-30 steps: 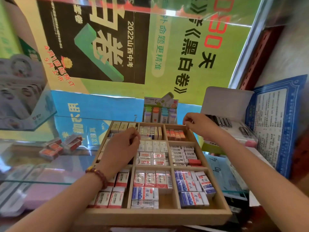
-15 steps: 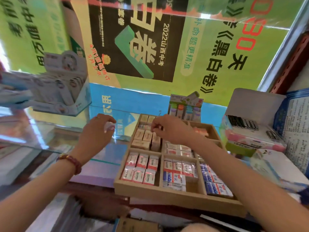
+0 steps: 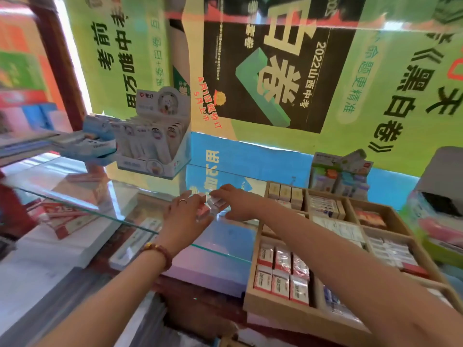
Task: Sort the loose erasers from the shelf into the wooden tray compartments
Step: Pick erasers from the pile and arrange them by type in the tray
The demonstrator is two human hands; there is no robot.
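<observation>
Both hands are meeting over the glass shelf, just left of the wooden tray. The loose erasers are sitting in a small clump between them, on the glass and outside any compartment.

Left hand: fingers are curling round the pinkish packs on the clump's left side. It is gripping, not spread.

Right hand: it is reaching in from the right and pinching a white-wrapped pack at the top of the clump. The blur is hiding the exact fingertip contact.

Key relation: the tray is lying to the right of both grips, and the right hand is the nearer one. Its forearm is already crossing over the tray's left column. My judgement is that a drop means pulling back right and slightly nearer.

The pinched pack's long axis is looking roughly left-right, but I can't tell for sure.

The tray's near-left compartment is holding rows of red-and-white packs. The far-left one is holding tan boxes. The pink packs are probably going into the near-left one; I'm not certain.
</observation>
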